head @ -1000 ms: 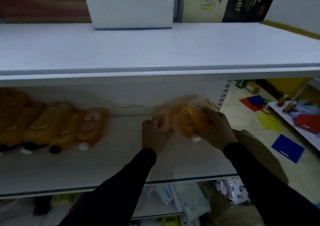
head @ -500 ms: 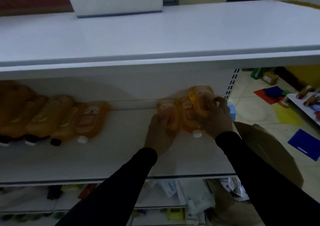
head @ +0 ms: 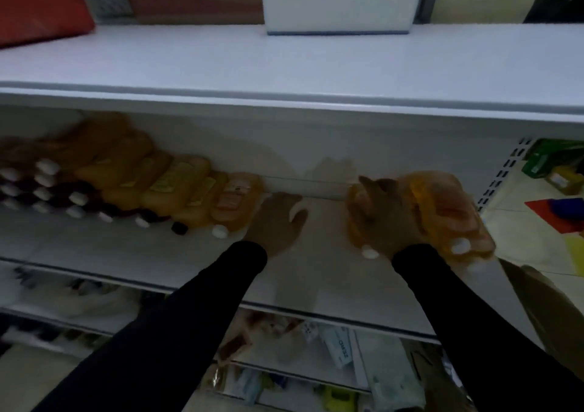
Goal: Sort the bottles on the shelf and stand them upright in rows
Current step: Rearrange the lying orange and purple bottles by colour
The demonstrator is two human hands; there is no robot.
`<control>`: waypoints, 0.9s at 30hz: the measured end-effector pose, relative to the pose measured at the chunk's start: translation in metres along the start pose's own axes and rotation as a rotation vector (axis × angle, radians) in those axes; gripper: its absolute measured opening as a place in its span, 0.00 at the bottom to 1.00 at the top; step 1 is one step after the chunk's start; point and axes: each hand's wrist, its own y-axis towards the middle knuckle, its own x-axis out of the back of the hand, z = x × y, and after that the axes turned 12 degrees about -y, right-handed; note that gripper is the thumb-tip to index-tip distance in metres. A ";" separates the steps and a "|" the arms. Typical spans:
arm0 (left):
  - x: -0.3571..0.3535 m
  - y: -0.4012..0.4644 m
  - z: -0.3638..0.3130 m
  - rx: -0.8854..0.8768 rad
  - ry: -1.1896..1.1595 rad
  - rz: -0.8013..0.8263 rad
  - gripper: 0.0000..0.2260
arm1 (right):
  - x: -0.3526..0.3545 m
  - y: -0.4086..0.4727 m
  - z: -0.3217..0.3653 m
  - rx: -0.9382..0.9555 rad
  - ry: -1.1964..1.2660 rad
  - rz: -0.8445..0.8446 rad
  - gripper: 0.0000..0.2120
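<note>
The right hand (head: 387, 222) curls over a loose cluster of orange bottles (head: 442, 212) at the right end of the shelf (head: 158, 253), fingers wrapped on them, though blur hides how many it really grips. The left hand (head: 278, 222) lies flat and relaxed on the bare shelf board, fingers spread, holding nothing, just beside the last bottle of the lying row (head: 177, 187) to the left. All bottles lie on their sides, white or dark caps toward the front edge. The step in hand seems to be gathering the right cluster. To do it well, take one bottle at a time, tip it onto its base, and steady neighbours with the free hand so none rolls off the open right end.
</note>
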 end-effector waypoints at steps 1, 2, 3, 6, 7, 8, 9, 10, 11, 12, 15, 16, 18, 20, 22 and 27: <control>0.020 -0.003 0.010 -0.013 0.031 -0.040 0.18 | -0.008 0.001 0.019 0.058 0.005 0.007 0.27; 0.040 -0.007 0.020 -0.029 0.072 -0.069 0.16 | -0.017 0.003 0.038 0.100 0.014 0.035 0.27; 0.060 -0.011 0.031 -0.046 0.110 -0.089 0.13 | -0.027 0.004 0.056 0.128 0.030 0.087 0.28; 0.113 -0.020 0.068 -0.019 0.179 -0.123 0.13 | -0.056 0.009 0.103 0.173 0.091 0.213 0.30; 0.129 -0.021 0.083 0.006 0.181 -0.145 0.14 | -0.065 0.012 0.118 0.163 0.114 0.236 0.30; 0.144 -0.023 0.098 0.040 0.165 -0.178 0.16 | -0.073 0.016 0.134 0.148 0.133 0.256 0.30; 0.160 -0.024 0.112 0.087 0.163 -0.206 0.18 | -0.081 0.020 0.149 0.134 0.145 0.272 0.30; 0.176 -0.025 0.126 0.119 0.182 -0.217 0.20 | -0.089 0.025 0.165 0.129 0.155 0.287 0.30; 0.190 -0.026 0.139 0.103 0.225 -0.227 0.21 | -0.096 0.030 0.179 0.120 0.165 0.308 0.30; 0.204 -0.025 0.152 0.059 0.275 -0.241 0.20 | -0.103 0.036 0.193 0.099 0.172 0.329 0.29; 0.244 -0.018 0.179 -0.015 0.393 -0.362 0.18 | -0.124 0.052 0.225 0.059 0.097 0.340 0.32; 0.256 -0.013 0.187 -0.036 0.428 -0.406 0.18 | -0.131 0.055 0.231 0.057 0.038 0.333 0.33; 0.278 -0.004 0.200 0.048 0.525 -0.434 0.22 | -0.141 0.056 0.237 0.052 -0.114 0.337 0.32; 0.294 0.003 0.209 0.141 0.553 -0.431 0.24 | -0.146 0.051 0.234 0.098 -0.250 0.321 0.29; 0.302 0.011 0.215 0.124 0.483 -0.410 0.26 | -0.143 0.049 0.228 0.187 -0.315 0.290 0.25; 0.306 0.022 0.235 0.421 0.337 -0.254 0.35 | -0.120 0.040 0.218 -0.035 -0.110 0.317 0.29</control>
